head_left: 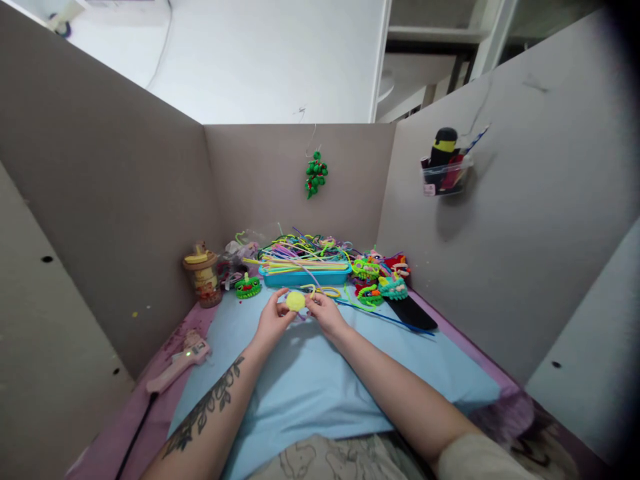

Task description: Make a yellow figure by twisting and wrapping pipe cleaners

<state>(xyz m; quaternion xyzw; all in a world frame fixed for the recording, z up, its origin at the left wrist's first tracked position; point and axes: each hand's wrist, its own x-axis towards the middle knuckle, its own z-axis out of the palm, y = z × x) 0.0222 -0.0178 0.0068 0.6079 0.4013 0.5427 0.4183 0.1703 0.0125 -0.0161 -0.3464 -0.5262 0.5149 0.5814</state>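
Between my two hands, above the blue cloth, is a round yellow fuzzy piece [295, 301] that looks made of coiled pipe cleaner. My left hand [276, 313] grips its left side, thumb and fingers closed on the edge. At its right edge are the pinched fingers of my right hand [325, 313]. A pale yellow pipe cleaner end [311, 288] curves up beside the right fingertips. Something purple pokes out beneath the yellow piece, too small to make out. Just behind my hands stands a blue tray [305, 277] heaped with colourful pipe cleaners [305, 255].
A pink glue gun [180, 365] with a black cord lies at left. Beyond it stand a jar [204, 280] and a green pipe-cleaner figure [247, 287]. Several figures [393, 288], a flat black object [413, 313] and a blue stem [390, 316] occupy the right. Grey panels [300, 167] enclose the table.
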